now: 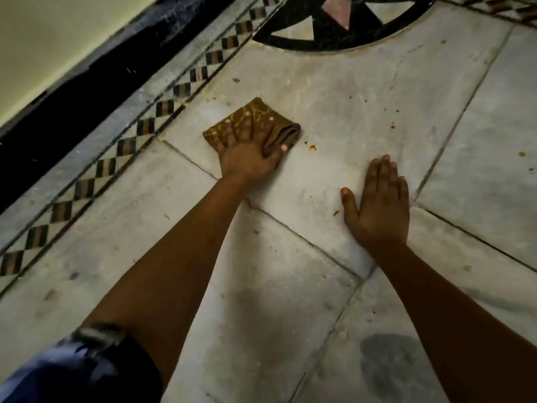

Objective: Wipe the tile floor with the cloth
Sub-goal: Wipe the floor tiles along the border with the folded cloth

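A folded brown cloth [255, 114] with a yellow pattern lies flat on the pale marble tile floor [348, 91]. My left hand [247, 158] presses down on it, fingers spread over the top and the thumb hooked around its right edge. My right hand [377, 205] rests flat on the floor to the right, palm down, fingers together, holding nothing. Small red-orange specks [312, 146] dot the tile just right of the cloth, and another speck [336, 213] lies beside my right thumb.
A checkered inlay border [145, 126] runs diagonally at left, with a black skirting [87, 91] and a pale wall [43, 39] beyond it. A black circular inlay [334, 39] sits at the top. A dark patch [392, 370] marks the floor at lower right.
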Demonstrator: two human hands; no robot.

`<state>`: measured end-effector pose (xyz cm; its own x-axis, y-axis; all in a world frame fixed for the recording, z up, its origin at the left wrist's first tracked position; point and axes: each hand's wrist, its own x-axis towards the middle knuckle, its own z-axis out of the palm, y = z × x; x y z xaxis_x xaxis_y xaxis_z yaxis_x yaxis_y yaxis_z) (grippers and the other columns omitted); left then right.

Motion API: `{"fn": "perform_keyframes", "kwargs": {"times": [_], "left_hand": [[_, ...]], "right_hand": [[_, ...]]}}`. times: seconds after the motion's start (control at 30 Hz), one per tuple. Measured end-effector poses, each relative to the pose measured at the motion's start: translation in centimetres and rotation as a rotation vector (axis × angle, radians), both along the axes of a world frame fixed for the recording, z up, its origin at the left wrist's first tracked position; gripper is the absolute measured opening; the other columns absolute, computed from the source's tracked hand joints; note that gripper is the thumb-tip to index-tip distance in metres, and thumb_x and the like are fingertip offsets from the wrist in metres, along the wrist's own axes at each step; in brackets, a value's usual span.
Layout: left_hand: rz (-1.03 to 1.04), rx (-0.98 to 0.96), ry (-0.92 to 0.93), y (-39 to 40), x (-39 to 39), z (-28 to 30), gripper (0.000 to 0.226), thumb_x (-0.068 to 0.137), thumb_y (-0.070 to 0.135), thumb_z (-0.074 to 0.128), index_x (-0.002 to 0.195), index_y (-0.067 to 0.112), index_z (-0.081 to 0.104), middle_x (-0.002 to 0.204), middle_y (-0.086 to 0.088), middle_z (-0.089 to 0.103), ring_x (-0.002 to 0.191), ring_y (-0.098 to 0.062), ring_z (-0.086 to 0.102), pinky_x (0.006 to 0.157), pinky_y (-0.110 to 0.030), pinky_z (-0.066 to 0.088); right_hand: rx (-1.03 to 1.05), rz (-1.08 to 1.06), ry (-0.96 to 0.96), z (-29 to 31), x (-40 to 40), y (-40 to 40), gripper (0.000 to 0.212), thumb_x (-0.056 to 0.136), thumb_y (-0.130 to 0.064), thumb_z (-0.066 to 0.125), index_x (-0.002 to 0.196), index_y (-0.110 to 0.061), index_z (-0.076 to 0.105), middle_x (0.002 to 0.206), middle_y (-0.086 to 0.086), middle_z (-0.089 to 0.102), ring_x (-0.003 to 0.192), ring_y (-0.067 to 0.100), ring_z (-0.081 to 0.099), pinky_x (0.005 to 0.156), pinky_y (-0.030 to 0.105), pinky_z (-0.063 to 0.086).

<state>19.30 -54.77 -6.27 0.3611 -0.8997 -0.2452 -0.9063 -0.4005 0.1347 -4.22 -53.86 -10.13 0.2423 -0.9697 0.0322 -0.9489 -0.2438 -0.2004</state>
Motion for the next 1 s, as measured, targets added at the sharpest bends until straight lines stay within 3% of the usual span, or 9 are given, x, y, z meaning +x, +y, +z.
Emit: {"fn": "perform_keyframes", "kwargs": {"times": [0.13,0.23,0.4,0.5,0.63,0.73,0.87,1.0], "left_hand": [[-0.223,-0.049,-0.04,6.4,0.2,0.0,0.071,0.08,0.07,0.01,0.146,0.044,0.012,0.159,0.003,0.006,0.145,-0.032,-0.003,0.114,-0.049,-0.006],[-0.128,-0.018,-0.078,8.1,2.8,0.1,0.071,0.08,0.069,0.008,0.146,0.043,0.015,0.159,0.002,0.007,0.145,-0.031,0.001,0.114,-0.05,-0.004],[0.082,-0.016,-0.04,-0.6,3.7,-0.2,0.061,0.093,0.061,0.024,0.148,0.038,0.012,0.159,-0.001,0.003,0.145,-0.033,-0.003,0.112,-0.056,-0.008],[-0.035,-0.057,-0.032,-1.7,0.8,-0.6,0.062,0.093,0.061,0.02,0.149,0.035,0.013,0.159,-0.002,0.005,0.145,-0.032,0.0,0.112,-0.055,-0.008],[-0.163,-0.114,-0.023,6.1,0.5,-0.9,0.063,0.087,0.062,0.008,0.147,0.041,0.007,0.159,0.001,0.007,0.146,-0.025,0.0,0.115,-0.049,-0.006],[0.002,-0.109,-0.014,7.7,4.1,-0.9,0.059,0.092,0.058,0.015,0.147,0.039,0.005,0.159,-0.001,0.0,0.146,-0.024,-0.004,0.113,-0.046,-0.011],[0.345,-0.196,0.102,0.1,7.4,-1.0,0.055,0.101,0.044,0.022,0.15,0.023,0.01,0.159,-0.005,0.001,0.146,-0.024,-0.003,0.114,-0.048,-0.012],[0.286,-0.147,0.126,-6.7,6.6,-0.8,0.057,0.1,0.047,0.017,0.151,0.026,0.005,0.159,-0.006,-0.004,0.145,-0.029,-0.007,0.112,-0.053,-0.013]], "right_hand": [[0.004,0.002,0.0,0.2,0.1,0.0,0.08,0.088,-0.054,0.017,0.148,0.0,0.016,0.155,0.021,0.016,0.143,0.033,0.017,0.116,0.041,0.006],[0.007,-0.005,0.007,0.2,0.1,0.1,0.08,0.089,-0.054,0.017,0.148,0.0,0.015,0.155,0.021,0.015,0.143,0.033,0.016,0.116,0.04,0.005],[-0.004,-0.01,-0.008,0.1,0.1,0.0,0.079,0.089,-0.053,0.019,0.148,-0.001,0.014,0.155,0.02,0.015,0.144,0.032,0.016,0.116,0.04,0.005],[0.0,-0.004,-0.023,0.1,0.0,0.0,0.078,0.09,-0.053,0.02,0.148,0.0,0.014,0.155,0.02,0.015,0.144,0.032,0.015,0.116,0.042,0.006],[-0.001,-0.006,-0.036,0.3,0.1,0.0,0.078,0.09,-0.052,0.022,0.147,0.001,0.016,0.154,0.021,0.017,0.143,0.033,0.018,0.116,0.043,0.009],[0.003,-0.015,-0.03,0.3,0.1,0.0,0.077,0.09,-0.053,0.021,0.148,-0.001,0.014,0.155,0.02,0.016,0.143,0.032,0.016,0.116,0.04,0.005],[0.0,-0.02,-0.009,0.1,0.1,0.0,0.077,0.09,-0.053,0.02,0.148,-0.002,0.012,0.155,0.019,0.014,0.144,0.03,0.014,0.116,0.039,0.004],[-0.011,-0.02,-0.009,0.0,0.1,0.0,0.077,0.09,-0.053,0.02,0.148,-0.002,0.013,0.155,0.019,0.015,0.144,0.03,0.014,0.116,0.038,0.003]]}}
